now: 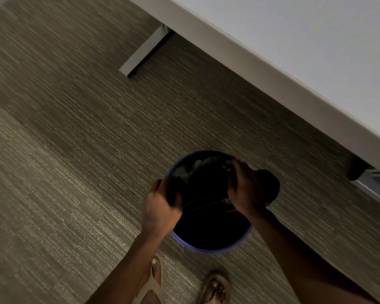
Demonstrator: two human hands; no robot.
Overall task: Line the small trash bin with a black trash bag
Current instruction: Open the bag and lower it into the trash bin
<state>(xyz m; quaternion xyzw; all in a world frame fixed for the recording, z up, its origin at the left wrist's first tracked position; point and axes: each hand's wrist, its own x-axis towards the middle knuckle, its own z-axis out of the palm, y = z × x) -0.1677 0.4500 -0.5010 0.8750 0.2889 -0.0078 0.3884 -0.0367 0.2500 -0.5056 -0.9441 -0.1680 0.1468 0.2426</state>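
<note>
A small round bin with a purple-blue rim stands on the carpet below me. A black trash bag fills its mouth, crinkled and shiny at the far side. My left hand grips the bag at the bin's left rim. My right hand grips the bag at the right rim, where a fold of black plastic bulges out over the edge. The bin's inside is dark and hidden.
A white desk edge runs diagonally across the upper right, with a grey leg foot on the carpet and another metal foot at right. My sandalled feet stand just behind the bin. Open carpet lies to the left.
</note>
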